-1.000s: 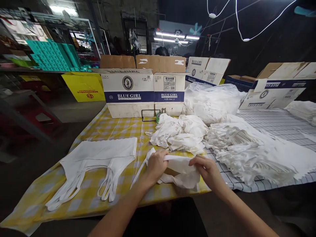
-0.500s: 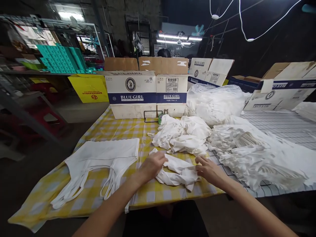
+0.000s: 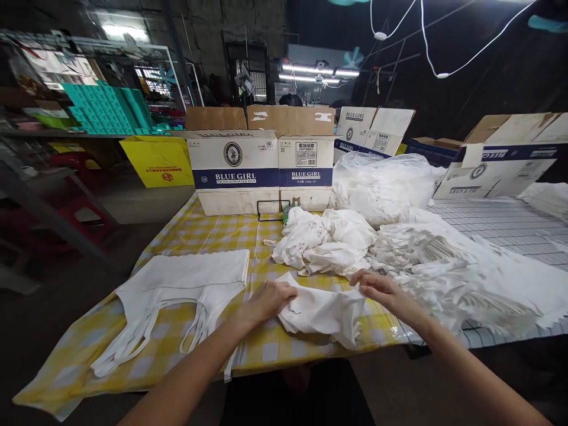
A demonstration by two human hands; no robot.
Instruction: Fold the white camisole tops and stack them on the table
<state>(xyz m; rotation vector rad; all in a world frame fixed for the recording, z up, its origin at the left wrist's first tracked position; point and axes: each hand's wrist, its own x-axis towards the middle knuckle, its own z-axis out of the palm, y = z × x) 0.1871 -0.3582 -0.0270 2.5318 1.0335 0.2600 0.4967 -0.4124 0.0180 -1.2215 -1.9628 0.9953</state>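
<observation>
A crumpled white cloth garment (image 3: 323, 310) lies near the front edge of the yellow checked tablecloth (image 3: 208, 228). My left hand (image 3: 268, 299) grips its left edge with the fingers closed on the fabric. My right hand (image 3: 377, 287) pinches its upper right edge. To the left lies a flat stack of white garments with long straps (image 3: 177, 290). Just behind my hands sits a loose heap of white garments (image 3: 326, 242).
A "Blue Girl" cardboard box (image 3: 260, 168) stands at the back of the table, more boxes (image 3: 497, 160) to the right. A clear bag of white cloth (image 3: 384, 183) and spread white pieces (image 3: 457, 272) fill the right side. Teal crates (image 3: 104, 106) and a yellow bag (image 3: 155, 160) stand left.
The garment has been opened out from a tight bundle. My right hand moved up and right along its top edge; my left hand stayed on the left edge.
</observation>
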